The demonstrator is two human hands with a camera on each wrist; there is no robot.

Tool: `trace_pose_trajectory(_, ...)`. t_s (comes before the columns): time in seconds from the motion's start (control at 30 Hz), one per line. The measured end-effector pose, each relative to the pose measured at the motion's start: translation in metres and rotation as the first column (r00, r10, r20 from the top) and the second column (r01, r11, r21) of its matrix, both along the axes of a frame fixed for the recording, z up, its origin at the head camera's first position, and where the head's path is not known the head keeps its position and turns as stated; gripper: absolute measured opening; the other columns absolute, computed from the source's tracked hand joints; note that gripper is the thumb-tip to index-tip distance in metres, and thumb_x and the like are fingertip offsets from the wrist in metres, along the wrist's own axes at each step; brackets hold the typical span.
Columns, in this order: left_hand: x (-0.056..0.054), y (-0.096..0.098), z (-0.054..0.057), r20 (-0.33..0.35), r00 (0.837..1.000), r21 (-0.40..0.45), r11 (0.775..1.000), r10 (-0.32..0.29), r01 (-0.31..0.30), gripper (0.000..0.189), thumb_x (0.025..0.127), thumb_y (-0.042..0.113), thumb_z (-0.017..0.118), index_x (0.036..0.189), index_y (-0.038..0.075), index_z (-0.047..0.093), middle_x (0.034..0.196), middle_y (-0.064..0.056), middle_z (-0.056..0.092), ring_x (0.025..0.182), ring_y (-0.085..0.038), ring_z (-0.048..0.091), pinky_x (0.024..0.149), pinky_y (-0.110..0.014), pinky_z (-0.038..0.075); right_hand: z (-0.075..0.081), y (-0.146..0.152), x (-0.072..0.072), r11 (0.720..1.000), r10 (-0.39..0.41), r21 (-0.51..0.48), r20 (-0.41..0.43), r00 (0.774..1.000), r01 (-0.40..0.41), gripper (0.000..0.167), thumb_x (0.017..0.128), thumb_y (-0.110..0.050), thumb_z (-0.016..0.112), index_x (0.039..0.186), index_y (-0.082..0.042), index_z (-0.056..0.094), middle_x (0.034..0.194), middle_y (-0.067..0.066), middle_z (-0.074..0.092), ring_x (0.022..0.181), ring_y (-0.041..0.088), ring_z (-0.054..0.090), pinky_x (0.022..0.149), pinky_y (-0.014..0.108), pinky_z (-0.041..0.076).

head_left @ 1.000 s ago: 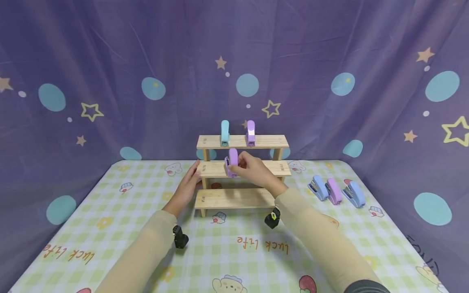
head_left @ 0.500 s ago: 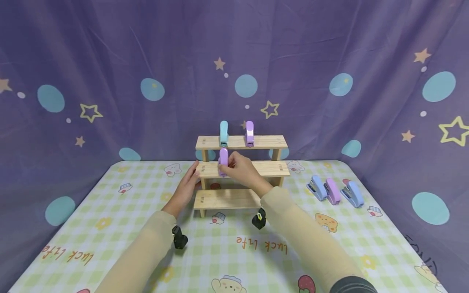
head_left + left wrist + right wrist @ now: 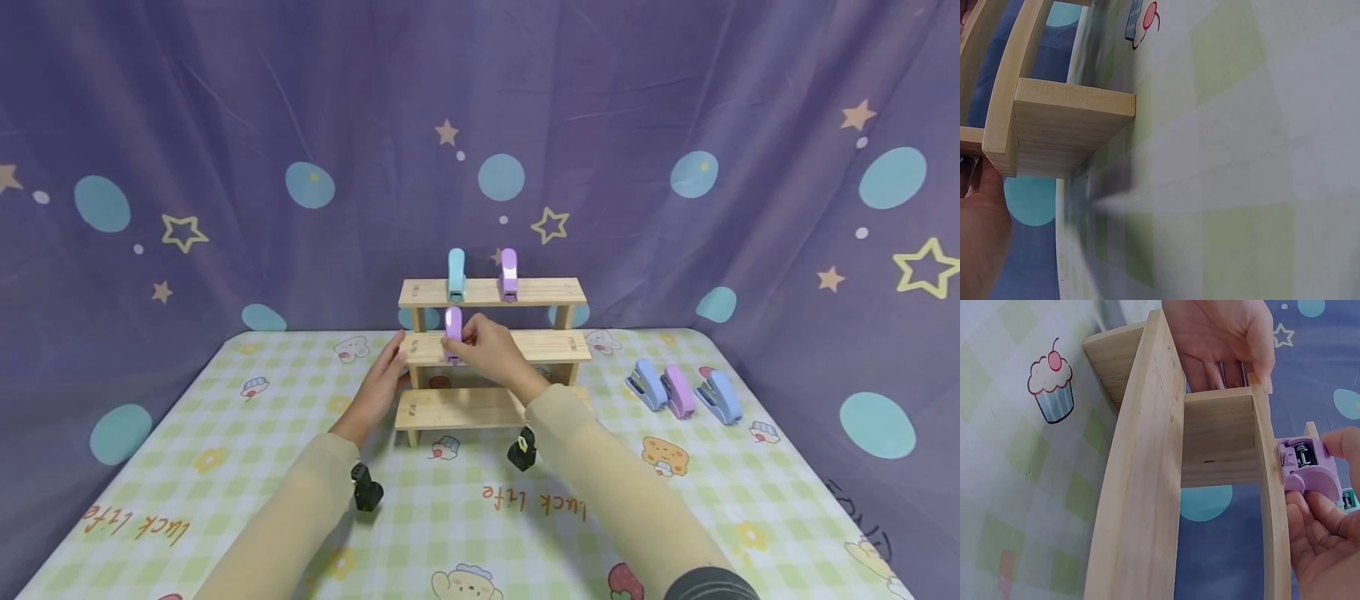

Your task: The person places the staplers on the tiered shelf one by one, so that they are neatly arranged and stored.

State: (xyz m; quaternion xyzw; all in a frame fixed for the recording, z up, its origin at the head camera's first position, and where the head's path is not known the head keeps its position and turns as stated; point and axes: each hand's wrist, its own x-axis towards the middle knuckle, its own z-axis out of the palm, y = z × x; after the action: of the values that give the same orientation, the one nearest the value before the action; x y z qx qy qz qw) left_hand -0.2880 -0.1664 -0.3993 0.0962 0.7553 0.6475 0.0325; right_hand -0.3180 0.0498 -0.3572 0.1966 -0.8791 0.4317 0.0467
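A three-tier wooden rack [image 3: 551,343] stands at the table's back. On the left part of its middle shelf is a purple stapler [image 3: 453,323], upright with its rounded end up. My right hand [image 3: 491,350] pinches this stapler between thumb and fingers; its underside spring [image 3: 1304,454] shows in the right wrist view. My left hand [image 3: 377,385] holds the left end of the middle shelf, with fingers partly hidden behind the side support [image 3: 1217,434]. In the left wrist view only part of the left hand [image 3: 984,234] shows, against the shelf corner.
A teal stapler [image 3: 456,271] and another purple stapler [image 3: 509,271] stand on the top shelf. To the rack's right, a blue stapler [image 3: 651,383], a purple stapler [image 3: 679,392] and a second blue stapler [image 3: 724,396] lie on the checked tablecloth [image 3: 450,542]. A purple curtain [image 3: 622,100] hangs behind.
My right hand has moved left along the middle shelf with the purple stapler, which has turned to face more squarely forward. The left hand has stayed at the shelf's end.
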Motion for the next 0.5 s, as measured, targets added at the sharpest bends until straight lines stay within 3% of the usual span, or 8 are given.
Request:
trace_pose_trajectory(0.13, 0.006, 0.003, 0.009, 0.008, 1.000, -0.018, 1.000, -0.005, 0.005, 0.056, 0.112, 0.023, 0.027, 0.163, 0.013, 0.005, 0.167, -0.014, 0.006, 0.149, -0.035, 0.019, 0.120, -0.047, 0.026, 0.000, 0.000, 0.001, 1.000, -0.007, -0.015, 0.016, 1.000, 0.007, 0.032, 0.096, -0.038, 0.068, 0.092, -0.008, 0.056, 0.082, 0.004, 0.061, 0.071, 0.016, 0.053, 0.058, 0.026, 0.045)
trace_pose_trajectory(0.37, -0.015, -0.004, -0.020, -0.054, 0.998, -0.016, 1.000, 0.022, -0.023, 0.057, 0.112, 0.034, 0.029, 0.163, 0.021, 0.008, 0.167, -0.010, 0.010, 0.148, -0.031, 0.024, 0.120, -0.045, 0.028, -0.002, -0.003, -0.002, 0.999, -0.053, 0.000, 0.009, 0.999, 0.053, 0.035, 0.095, -0.042, 0.069, 0.092, -0.008, 0.058, 0.085, 0.004, 0.062, 0.074, 0.016, 0.055, 0.061, 0.026, 0.048)
trace_pose_trajectory(0.5, -0.016, -0.004, -0.023, -0.056, 0.998, -0.011, 1.000, 0.020, -0.021, 0.057, 0.112, 0.034, 0.029, 0.163, 0.021, 0.008, 0.167, -0.009, 0.010, 0.148, -0.031, 0.023, 0.120, -0.046, 0.028, -0.002, -0.003, -0.003, 0.998, -0.061, 0.006, 0.022, 0.998, 0.061, 0.036, 0.095, -0.043, 0.068, 0.093, -0.008, 0.059, 0.085, 0.003, 0.062, 0.075, 0.016, 0.055, 0.062, 0.026, 0.048)
